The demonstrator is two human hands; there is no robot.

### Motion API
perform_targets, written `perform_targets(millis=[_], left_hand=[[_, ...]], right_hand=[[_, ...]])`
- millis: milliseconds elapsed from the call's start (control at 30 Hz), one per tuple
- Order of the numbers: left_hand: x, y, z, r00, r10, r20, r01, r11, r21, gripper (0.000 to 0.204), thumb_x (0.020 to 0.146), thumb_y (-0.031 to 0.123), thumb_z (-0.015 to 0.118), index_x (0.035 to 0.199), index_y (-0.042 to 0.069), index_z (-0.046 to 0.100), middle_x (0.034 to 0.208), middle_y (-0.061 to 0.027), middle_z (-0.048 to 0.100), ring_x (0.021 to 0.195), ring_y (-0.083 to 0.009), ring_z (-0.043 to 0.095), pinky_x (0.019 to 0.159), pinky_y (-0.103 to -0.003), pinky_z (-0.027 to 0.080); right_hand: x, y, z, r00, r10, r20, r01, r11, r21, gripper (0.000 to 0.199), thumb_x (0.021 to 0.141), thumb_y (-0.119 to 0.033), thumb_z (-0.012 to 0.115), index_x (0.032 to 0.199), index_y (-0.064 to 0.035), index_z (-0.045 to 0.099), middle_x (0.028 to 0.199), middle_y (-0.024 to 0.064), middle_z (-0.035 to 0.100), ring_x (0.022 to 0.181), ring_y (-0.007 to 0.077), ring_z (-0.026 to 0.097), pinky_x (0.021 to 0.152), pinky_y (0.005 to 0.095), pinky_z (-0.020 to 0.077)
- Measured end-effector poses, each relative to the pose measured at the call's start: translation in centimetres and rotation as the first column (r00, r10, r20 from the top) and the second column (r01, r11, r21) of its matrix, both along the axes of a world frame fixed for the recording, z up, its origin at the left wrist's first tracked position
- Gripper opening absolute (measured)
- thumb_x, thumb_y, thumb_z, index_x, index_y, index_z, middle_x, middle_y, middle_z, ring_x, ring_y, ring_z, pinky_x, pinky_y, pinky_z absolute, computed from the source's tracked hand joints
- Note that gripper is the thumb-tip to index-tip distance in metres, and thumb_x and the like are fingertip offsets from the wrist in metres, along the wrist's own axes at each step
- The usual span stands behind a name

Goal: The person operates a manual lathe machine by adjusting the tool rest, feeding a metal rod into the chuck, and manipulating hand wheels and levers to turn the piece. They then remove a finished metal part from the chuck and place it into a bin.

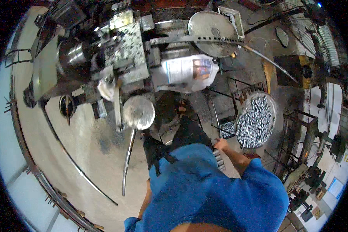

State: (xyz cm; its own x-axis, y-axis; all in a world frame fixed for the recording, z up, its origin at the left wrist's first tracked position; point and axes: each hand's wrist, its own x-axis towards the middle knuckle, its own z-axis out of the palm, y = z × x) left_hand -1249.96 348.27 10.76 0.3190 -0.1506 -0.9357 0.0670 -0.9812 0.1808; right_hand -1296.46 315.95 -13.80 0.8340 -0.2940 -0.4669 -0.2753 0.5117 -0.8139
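My right hand (220,144) hangs low beside my right thigh, its fingers curled in. Whatever may be inside them is too small to make out. Just below that hand, partly covered by my blue shirt, shows a row of silver cylindrical pieces (219,160). To the hand's right stands a round tub (275,112) heaped with small shiny metal parts (255,123). A small dark tray (227,130) of similar tiny parts sits left of the tub. Only my left forearm shows, at my left side; the hand itself is hidden behind my shirt.
A lathe-like machine (46,77) with a dirty metal slide (125,50) fills the upper left. A printed white sack (187,73) lies on it. Ahead are a large round disc (210,31) and a perforated bar (197,39). A round metal plate (139,112) and long rod (128,162) stand left.
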Motion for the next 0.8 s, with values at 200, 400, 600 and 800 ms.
perform_targets(millis=[200, 400, 600, 800], left_hand=[[-4.2, -5.5, -8.3, 0.962, 0.129, -0.242, -0.105, 0.988, 0.11, 0.034, 0.073, 0.024, 0.062, 0.094, -0.003, 0.06, 0.083, -0.0137, 0.062, 0.078, -0.0193, 0.057, 0.069, -0.032, 0.045], [-4.9, -7.0, -12.4, 0.951, 0.161, -0.263, -0.115, 0.976, 0.182, 0.034, 0.074, 0.024, 0.062, 0.095, -0.003, 0.06, 0.085, -0.0142, 0.062, 0.079, -0.0201, 0.057, 0.07, -0.033, 0.045], [-4.8, -8.7, -15.2, 0.95, 0.194, -0.246, -0.154, 0.973, 0.173, 0.035, 0.074, 0.025, 0.061, 0.096, -0.003, 0.059, 0.087, -0.0146, 0.061, 0.081, -0.0209, 0.057, 0.071, -0.033, 0.045], [-5.2, -12.9, -17.8, 0.959, 0.196, -0.204, -0.173, 0.977, 0.122, 0.035, 0.075, 0.025, 0.06, 0.097, -0.002, 0.059, 0.089, -0.015, 0.061, 0.083, -0.0217, 0.056, 0.072, -0.033, 0.044]], right_hand=[[-8.0, -2.3, -8.1, 0.999, -0.039, 0.03, 0.028, 0.949, 0.315, 0.031, 0.079, -0.03, 0.059, 0.095, -0.003, 0.062, 0.098, 0.0093, 0.059, 0.088, 0.0276, 0.054, 0.078, 0.0407, 0.0431], [2.5, -2.4, -0.1, 0.617, 0.158, -0.771, 0.218, 0.907, 0.361, 0.03, 0.08, -0.03, 0.058, 0.094, -0.0038, 0.062, 0.098, 0.0086, 0.059, 0.088, 0.0264, 0.054, 0.078, 0.0403, 0.0429], [4.8, -3.1, 2.5, 0.553, 0.145, -0.82, 0.276, 0.897, 0.345, 0.029, 0.08, -0.03, 0.057, 0.093, -0.0046, 0.062, 0.097, 0.008, 0.059, 0.088, 0.0253, 0.054, 0.077, 0.0399, 0.0427], [4.8, -4.4, 3.2, 0.554, 0.128, -0.822, 0.295, 0.894, 0.337, 0.028, 0.08, -0.03, 0.057, 0.093, -0.0054, 0.062, 0.097, 0.0074, 0.059, 0.088, 0.0242, 0.054, 0.077, 0.0395, 0.0425]])
